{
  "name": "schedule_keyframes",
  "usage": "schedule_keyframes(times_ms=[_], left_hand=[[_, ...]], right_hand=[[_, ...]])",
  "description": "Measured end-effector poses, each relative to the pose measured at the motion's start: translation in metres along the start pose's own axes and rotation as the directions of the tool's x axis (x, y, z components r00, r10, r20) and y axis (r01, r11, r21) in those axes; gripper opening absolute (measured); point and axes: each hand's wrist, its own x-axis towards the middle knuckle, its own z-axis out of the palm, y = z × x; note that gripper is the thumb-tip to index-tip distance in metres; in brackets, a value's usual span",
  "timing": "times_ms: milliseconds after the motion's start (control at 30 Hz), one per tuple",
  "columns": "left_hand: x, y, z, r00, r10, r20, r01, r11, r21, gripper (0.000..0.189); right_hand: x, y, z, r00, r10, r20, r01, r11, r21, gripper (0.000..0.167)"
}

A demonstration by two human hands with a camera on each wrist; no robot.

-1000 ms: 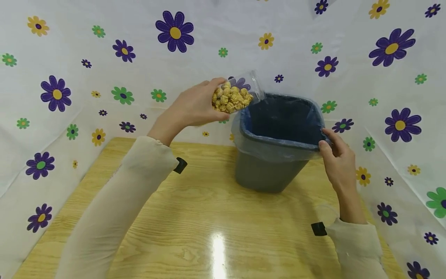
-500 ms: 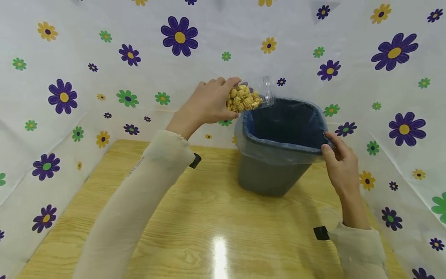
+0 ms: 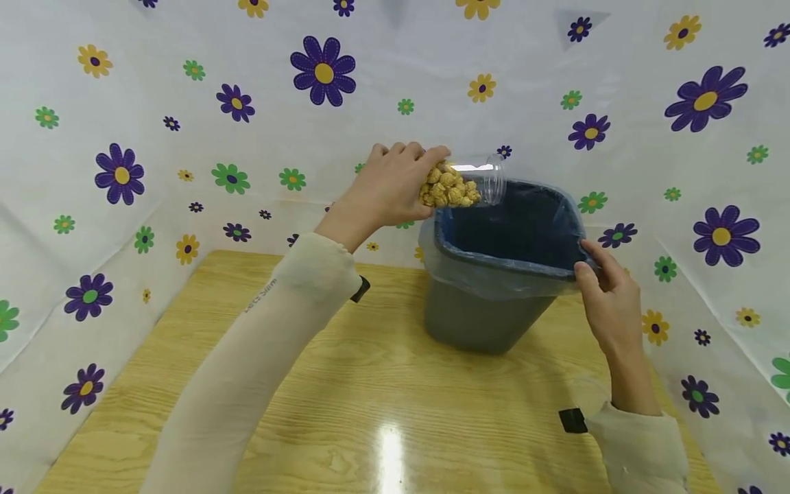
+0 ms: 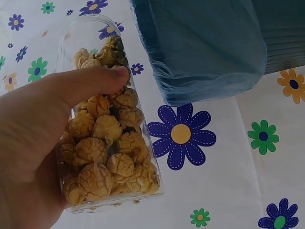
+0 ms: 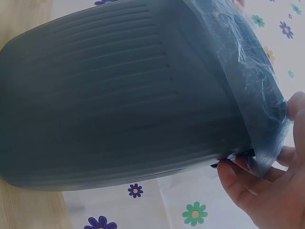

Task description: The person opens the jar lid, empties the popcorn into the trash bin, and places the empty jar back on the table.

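My left hand (image 3: 395, 185) grips a clear plastic jar (image 4: 107, 138) partly filled with caramel popcorn (image 3: 449, 186). In the head view the jar lies nearly on its side, its mouth over the left rim of a grey trash bin (image 3: 487, 322). No popcorn is seen falling. A thin bluish bag (image 3: 494, 278) lines the bin and folds over its rim. On the bin's right side my right hand (image 3: 611, 302) pinches the lined rim, thumb and fingers on either side of it. The right wrist view shows those fingers (image 5: 238, 186) curled at the bag's edge.
The bin stands at the back right of a wooden table (image 3: 345, 391), close to a white cloth backdrop (image 3: 395, 41) printed with flowers. Cloth also rises along both sides. Black straps (image 3: 574, 420) hang at the sleeve cuffs.
My left hand has moved right with the jar, bringing its mouth over the bin's rim. The jar has turned closer to level. My right hand keeps its hold on the rim.
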Motion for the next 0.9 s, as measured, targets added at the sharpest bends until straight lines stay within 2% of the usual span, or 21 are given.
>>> schedule_keyframes(times_ms=[433,633,900], left_hand=[[0.014,0.01,0.001,0.999,0.053,0.006,-0.054,0.994,0.097,0.09],[0.015,0.015,0.0,0.996,0.087,-0.022,-0.083,0.986,0.143,0.088],[0.013,0.02,-0.002,0.994,0.103,-0.047,-0.09,0.97,0.227,0.076]], right_hand=[[0.005,-0.003,-0.002,0.999,0.025,0.021,-0.025,1.0,-0.017,0.049],[0.004,-0.005,-0.002,0.999,0.029,0.022,-0.028,0.999,-0.023,0.05],[0.001,-0.004,-0.002,0.999,0.028,0.019,-0.027,0.999,-0.028,0.05]])
